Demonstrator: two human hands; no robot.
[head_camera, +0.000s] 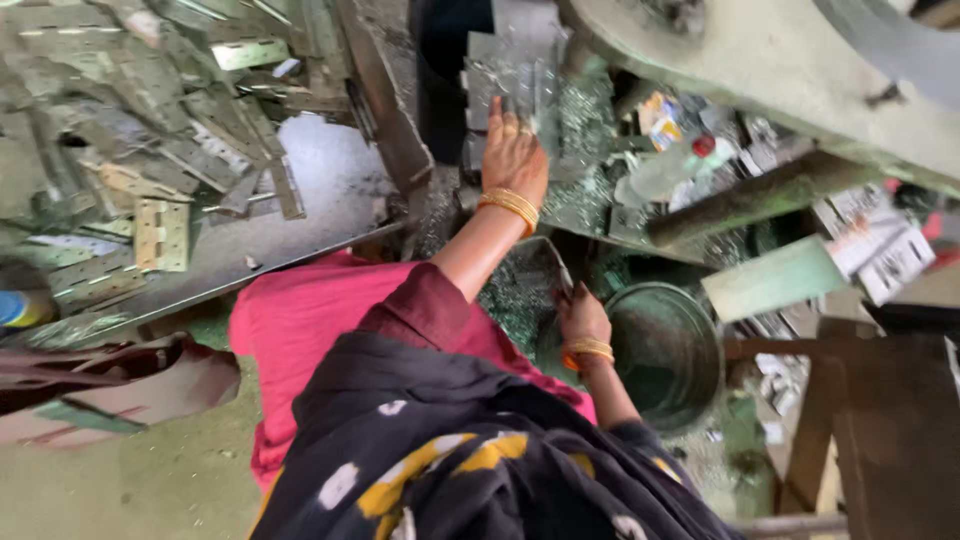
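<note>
Press frame (760, 60): one heavy pale-green casting was seen arching above and beyond both hands, so that work could be fed beneath it.
Sheet-metal tray (330, 190): one grey tray was set to the left of the raised hand, probably to keep blanks within reach; its far part was heaped with flat pieces.
Hinge-like plates (160, 232): too many were piled to be counted; one punched plate lay apart at the near edge of the heap, well left of both hands.
Round metal pan (670, 350): one dark pan was placed just right of the lower hand, seemingly where finished pieces could be dropped.
Stacked metal strips (520, 75): one upright bundle was stood at the fingertips of the raised hand; the strips could not be counted singly.
Left hand (514, 155): it was held up with fingers spread flat against the strips, touching them; whether any strip was actually gripped could not be told.
Right hand (583, 318): it was held low beside the pan, fingers curled round a thin metal piece (556, 262) that stood up from it.
Bangles (510, 205): gold bangles were worn on both wrists; their number was too blurred to count.
</note>
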